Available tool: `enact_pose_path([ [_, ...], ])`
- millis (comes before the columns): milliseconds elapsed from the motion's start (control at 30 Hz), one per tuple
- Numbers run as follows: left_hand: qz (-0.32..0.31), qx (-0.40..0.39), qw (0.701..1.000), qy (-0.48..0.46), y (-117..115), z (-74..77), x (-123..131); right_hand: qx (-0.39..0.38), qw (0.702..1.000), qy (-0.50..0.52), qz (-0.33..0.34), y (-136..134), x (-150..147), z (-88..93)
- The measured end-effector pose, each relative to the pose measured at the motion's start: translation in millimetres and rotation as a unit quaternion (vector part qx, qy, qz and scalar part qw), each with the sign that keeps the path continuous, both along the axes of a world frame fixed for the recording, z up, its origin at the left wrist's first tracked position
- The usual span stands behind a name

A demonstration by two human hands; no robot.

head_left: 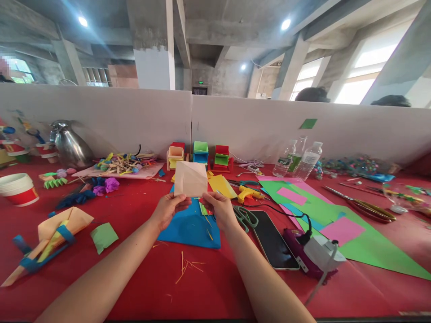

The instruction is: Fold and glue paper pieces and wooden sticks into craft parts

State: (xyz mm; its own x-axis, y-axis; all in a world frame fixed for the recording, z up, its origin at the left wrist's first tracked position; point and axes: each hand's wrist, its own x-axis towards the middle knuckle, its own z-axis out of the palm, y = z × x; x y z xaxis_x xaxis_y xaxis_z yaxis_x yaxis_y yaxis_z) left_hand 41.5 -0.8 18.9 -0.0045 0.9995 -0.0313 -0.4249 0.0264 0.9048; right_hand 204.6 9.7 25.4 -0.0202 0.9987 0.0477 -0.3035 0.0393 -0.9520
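A pale peach square of paper [191, 179] with faint creases is held up between my two hands over the table. My left hand [171, 210] pinches its lower left corner between thumb and fingers. At its lower right corner, my right hand [218, 210] grips it the same way. Beneath it lies a blue sheet [195, 233] with yellow scraps on it. Just right of my right hand are green-handled scissors [247, 217], their blades partly hidden. Yellow paper [222, 186] and a yellow glue gun [251, 194] lie beyond. Small folded-paper boxes in stands [201, 153] stand behind the sheet.
A phone [274, 240] and purple power strip [308, 255] lie right of my forearm, near green sheets [370, 246]. Clear bottles [310, 159] stand at the back right. On the left are paper cups [18, 190], a steel jug [72, 143] and a paper flower [57, 233].
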Motion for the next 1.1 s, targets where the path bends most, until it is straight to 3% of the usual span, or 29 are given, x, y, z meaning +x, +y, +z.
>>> enact_pose_path([
  [300, 0.000, 0.006, 1.000, 0.018, 0.6, -5.7, 0.8, -0.009, 1.000, -0.006, -0.021, -0.3, -1.8, 0.3],
  [733, 0.036, -0.014, 0.999, -0.012, -2.0, 1.3, 8.5, 0.033, 0.998, -0.014, -0.056, -0.2, -8.3, -0.9],
  [1100, 0.068, 0.026, 0.997, 0.004, -1.8, 3.3, 9.3, 0.047, 0.998, -0.009, -0.044, -1.3, -8.0, 1.3],
])
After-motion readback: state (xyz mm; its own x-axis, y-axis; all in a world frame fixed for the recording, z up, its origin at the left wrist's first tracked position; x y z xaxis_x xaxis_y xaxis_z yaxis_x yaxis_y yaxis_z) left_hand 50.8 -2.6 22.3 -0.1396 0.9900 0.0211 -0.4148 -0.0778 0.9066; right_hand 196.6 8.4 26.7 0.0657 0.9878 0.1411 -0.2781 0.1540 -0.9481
